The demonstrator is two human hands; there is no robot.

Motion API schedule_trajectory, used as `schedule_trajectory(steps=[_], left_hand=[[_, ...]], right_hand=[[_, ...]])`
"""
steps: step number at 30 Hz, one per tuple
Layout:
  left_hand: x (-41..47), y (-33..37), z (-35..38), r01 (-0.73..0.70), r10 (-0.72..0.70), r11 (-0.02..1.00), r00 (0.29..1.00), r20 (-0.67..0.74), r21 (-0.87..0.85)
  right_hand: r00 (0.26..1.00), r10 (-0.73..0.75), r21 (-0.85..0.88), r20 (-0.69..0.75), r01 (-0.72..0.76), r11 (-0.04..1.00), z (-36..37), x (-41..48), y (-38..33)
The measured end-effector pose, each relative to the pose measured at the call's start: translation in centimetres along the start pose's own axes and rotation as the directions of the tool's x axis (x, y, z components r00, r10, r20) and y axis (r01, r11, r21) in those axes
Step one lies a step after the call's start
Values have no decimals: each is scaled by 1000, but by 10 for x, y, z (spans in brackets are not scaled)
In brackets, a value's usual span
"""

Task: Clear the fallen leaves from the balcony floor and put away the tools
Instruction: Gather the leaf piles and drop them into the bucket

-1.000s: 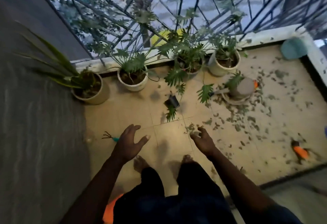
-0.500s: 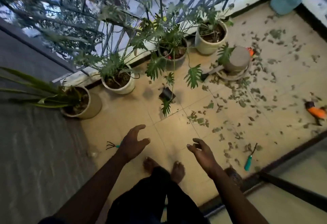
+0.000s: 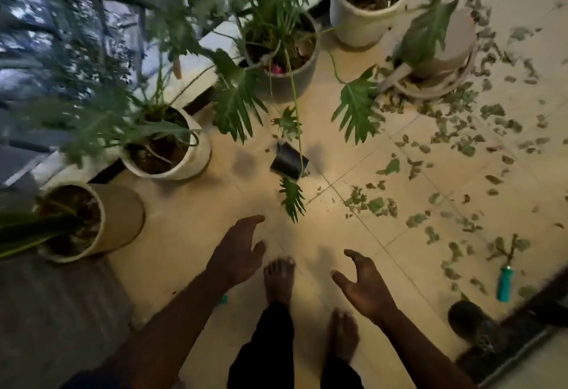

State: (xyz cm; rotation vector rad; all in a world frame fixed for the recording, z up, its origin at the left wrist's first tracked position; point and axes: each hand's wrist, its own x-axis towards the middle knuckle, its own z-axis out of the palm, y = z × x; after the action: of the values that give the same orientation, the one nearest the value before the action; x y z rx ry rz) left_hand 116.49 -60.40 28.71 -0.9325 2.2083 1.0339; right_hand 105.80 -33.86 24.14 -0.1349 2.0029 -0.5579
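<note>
Balcony floor (image 3: 190, 235), tiled, seen from above; person standing barefoot at its near edge.

Far-left edge: row of potted plants along the railing side. Tan pot (image 3: 116, 216) at left, white pot (image 3: 184, 155) next to it, grey pot (image 3: 285, 60) further along, another white pot (image 3: 365, 4) toward the far-right corner. Small black pot (image 3: 289, 159) tipped over on the tiles mid-floor, a drooping leaf hanging just over it.

Left hand (image 3: 238, 255): open, fingers spread, holding nothing, hovering over bare tile. Right hand (image 3: 362, 287): open, fingers loosely curled, empty too.

Fallen leaves (image 3: 461, 130): scattered over the right half of the floor, thickest around the upturned grey pot on a saucer (image 3: 442, 50), thinning toward the near-right edge. None gathered yet, by the look of it. Teal-handled hand tool (image 3: 504, 281) lies among the leaves near the right edge, well apart from both hands. A dark shoe (image 3: 470, 318) sits just beside it at the threshold.

Risks, judged:
- bare feet near a pronged tool half hidden in leaves; a step right could land on it.
- low philodendron fronds overhang the floor; a sweeping arm could snag a stem or knock the black pot further.
- leaves under pot rims and the saucer are easy to miss.
- frame blurred, dim light; small debris is hard to tell from tile marks.
</note>
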Motion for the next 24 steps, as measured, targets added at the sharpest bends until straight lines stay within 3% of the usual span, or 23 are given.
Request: schedule_trajectory(steps=[4, 9, 13, 16, 24], left_hand=[[115, -40, 35, -50, 52, 998, 995, -88, 25], [214, -84, 91, -96, 90, 995, 976, -199, -20], [264, -105, 126, -119, 89, 990, 946, -311, -78], [294, -110, 141, -131, 68, 984, 906, -418, -123], [372, -122, 153, -310, 157, 914, 865, -477, -260]], right_hand=[[995, -93, -166, -33, 87, 982, 47, 116, 14], [953, -225, -203, -201, 184, 962, 101, 222, 40], [899, -395, -462, -189, 274, 844, 131, 273, 66], [865, -472, -547, -172, 314, 776, 145, 302, 78], [687, -668, -629, -285, 392, 671, 148, 369, 62]])
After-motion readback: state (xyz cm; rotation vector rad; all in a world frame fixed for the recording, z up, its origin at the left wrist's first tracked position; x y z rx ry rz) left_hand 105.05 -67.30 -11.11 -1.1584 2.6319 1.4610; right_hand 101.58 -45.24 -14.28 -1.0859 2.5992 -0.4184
